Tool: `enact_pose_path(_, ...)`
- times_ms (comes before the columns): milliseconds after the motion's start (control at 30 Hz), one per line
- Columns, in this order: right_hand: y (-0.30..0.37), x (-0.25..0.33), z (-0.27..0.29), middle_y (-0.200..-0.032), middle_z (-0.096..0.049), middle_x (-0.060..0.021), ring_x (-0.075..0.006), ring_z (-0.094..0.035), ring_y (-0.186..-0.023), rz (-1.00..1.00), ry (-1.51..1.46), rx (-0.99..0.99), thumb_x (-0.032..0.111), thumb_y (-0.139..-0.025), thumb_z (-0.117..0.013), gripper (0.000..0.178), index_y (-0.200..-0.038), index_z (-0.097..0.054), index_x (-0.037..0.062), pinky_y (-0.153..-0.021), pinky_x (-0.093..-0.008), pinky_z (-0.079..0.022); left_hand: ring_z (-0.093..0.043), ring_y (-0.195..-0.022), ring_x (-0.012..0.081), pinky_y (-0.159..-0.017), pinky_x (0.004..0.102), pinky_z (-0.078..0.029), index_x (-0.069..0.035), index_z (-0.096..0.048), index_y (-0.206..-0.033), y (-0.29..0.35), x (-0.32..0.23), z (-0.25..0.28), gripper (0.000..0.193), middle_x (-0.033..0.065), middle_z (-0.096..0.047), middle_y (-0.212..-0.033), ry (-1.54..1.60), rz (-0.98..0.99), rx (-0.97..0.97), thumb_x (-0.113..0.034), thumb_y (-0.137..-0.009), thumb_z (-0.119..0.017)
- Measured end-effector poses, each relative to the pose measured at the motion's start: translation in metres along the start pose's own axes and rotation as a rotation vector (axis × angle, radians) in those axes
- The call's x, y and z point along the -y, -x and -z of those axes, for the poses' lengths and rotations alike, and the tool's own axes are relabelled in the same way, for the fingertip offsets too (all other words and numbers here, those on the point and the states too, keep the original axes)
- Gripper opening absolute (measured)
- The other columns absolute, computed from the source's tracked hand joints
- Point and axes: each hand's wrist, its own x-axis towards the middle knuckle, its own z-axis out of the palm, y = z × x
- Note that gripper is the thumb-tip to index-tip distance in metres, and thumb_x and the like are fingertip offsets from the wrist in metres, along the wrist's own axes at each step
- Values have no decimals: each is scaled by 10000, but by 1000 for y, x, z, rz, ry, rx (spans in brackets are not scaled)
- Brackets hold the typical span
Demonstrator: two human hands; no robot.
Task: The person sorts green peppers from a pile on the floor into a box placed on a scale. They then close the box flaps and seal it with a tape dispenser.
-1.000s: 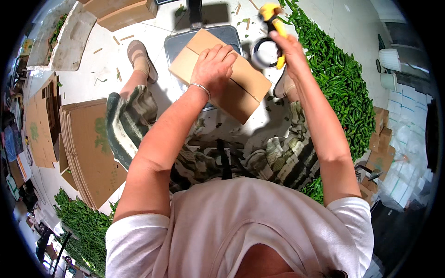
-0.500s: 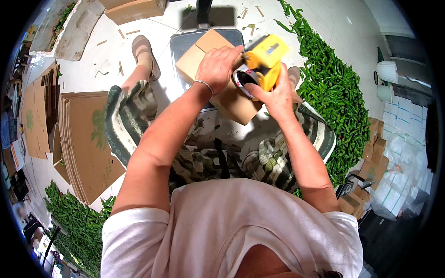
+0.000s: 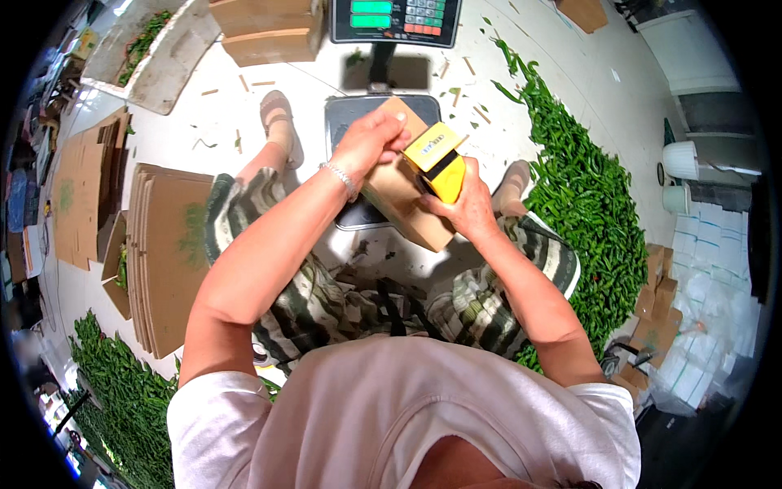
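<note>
A brown cardboard box [image 3: 414,218] sits tilted between my legs, over the dark platform of a floor scale [image 3: 338,122]. My right hand [image 3: 471,200] grips a yellow tape dispenser [image 3: 434,148], which is held against the box's upper right side. Over the left part of the box is my left hand [image 3: 368,148], its fingers curled in close to the dispenser. Whatever those fingers may pinch is hidden. The dispenser's tape roll is mostly out of sight behind its yellow body and my fingers.
Green chili peppers [image 3: 582,220] lie heaped on the right, with another heap [image 3: 122,391] at lower left. Flattened cartons [image 3: 167,253] stack at left. The scale's keypad display [image 3: 395,20] stands ahead, beside brown boxes [image 3: 269,33]. A foam box [image 3: 175,65] is at far left.
The tape dispenser has turned and come down against the box. My left hand, earlier laid flat on the box, has curled its fingers. The view has shifted, bringing the scale's display into sight.
</note>
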Motion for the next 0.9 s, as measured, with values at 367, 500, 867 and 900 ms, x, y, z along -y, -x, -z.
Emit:
enact_pose_path(367,-1,-2,-6,-968,-601,-206,-365,-616,-886,95,31,-10,376,-628,-821,777,-1139,-340,42,-777,-422,-486,-602,-908,82,-800,206,-471,-15,-642,-1087,10,9,10,276,26,-662,-992,133,31,159,-213,-896,-614)
enact_pose_path(500,-4,1,-4,-1022,-595,-205,-363,-614,-917,77,44,10,372,-621,-822,844,-1220,-325,48,-789,-425,-488,-615,-782,84,-719,193,-473,14,-684,-963,6,11,3,198,38,-678,-857,107,-62,20,-152,-893,-603)
enact_pose_path(867,-27,27,-7,-821,-518,-95,-281,-604,-730,205,297,59,401,-645,-760,816,-1362,-373,450,-662,-387,-519,-542,-539,77,-483,209,-425,-3,-650,-792,-17,16,22,149,42,-638,-689,148,-35,-286,-130,-865,-627)
enact_pose_path(900,-30,30,-6,-812,-521,-96,-285,-605,-731,189,309,87,397,-650,-758,815,-1363,-368,454,-661,-389,-518,-533,-530,79,-477,216,-413,-14,-653,-768,-20,15,24,146,41,-637,-672,79,-41,-339,-134,-850,-645)
